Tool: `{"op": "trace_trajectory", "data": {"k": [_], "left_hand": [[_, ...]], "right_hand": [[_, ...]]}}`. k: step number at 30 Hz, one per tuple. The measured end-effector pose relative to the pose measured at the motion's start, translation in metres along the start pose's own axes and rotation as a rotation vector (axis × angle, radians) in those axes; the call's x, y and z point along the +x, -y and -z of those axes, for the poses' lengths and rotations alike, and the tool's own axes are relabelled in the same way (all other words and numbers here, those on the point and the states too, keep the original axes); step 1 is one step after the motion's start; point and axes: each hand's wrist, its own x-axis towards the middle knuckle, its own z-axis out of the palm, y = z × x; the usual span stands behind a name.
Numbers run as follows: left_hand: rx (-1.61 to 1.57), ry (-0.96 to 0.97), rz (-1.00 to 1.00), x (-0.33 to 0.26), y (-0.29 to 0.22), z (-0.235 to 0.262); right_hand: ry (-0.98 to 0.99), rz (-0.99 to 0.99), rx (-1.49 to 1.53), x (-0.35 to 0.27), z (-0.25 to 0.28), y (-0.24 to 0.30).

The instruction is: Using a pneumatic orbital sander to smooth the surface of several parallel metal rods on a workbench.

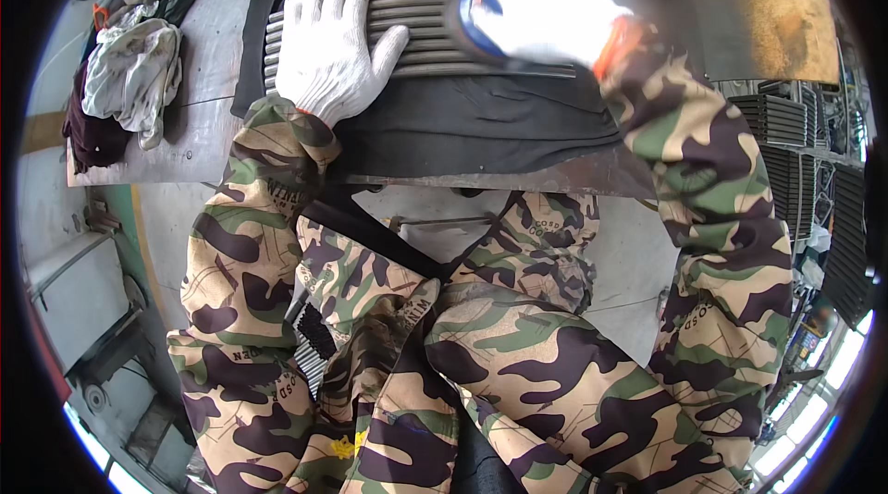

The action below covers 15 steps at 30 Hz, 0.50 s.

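Observation:
Several grey metal rods lie side by side, running left to right on a black cloth. My left hand, in a white knit glove, lies flat across their left part with its fingers spread. Toward the rods' right end is my right hand, also in a white glove and smeared by motion. It grips a dark, curved-edged tool with a blue band, held against or just over the rods; its exact kind is too blurred to tell. My palm and glove hide part of the tool.
Crumpled cloths and used gloves lie on the metal table at the left. A brownish-yellow sheet covers the far right. Racks with stacked dark rods stand beyond my right arm. The table's front edge runs just before my lap.

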Motion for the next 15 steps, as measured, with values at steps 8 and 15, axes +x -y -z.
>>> {"op": "trace_trajectory", "data": {"k": [8,15], "left_hand": [[-0.025,-0.012,0.007,-0.001,0.0,-0.001],[0.002,0.034,0.048,-0.007,-0.004,-0.004]], "right_hand": [[-0.046,0.03,-0.023,-0.004,0.0,0.017],[0.026,0.02,0.012,-0.012,0.006,0.002]]}}
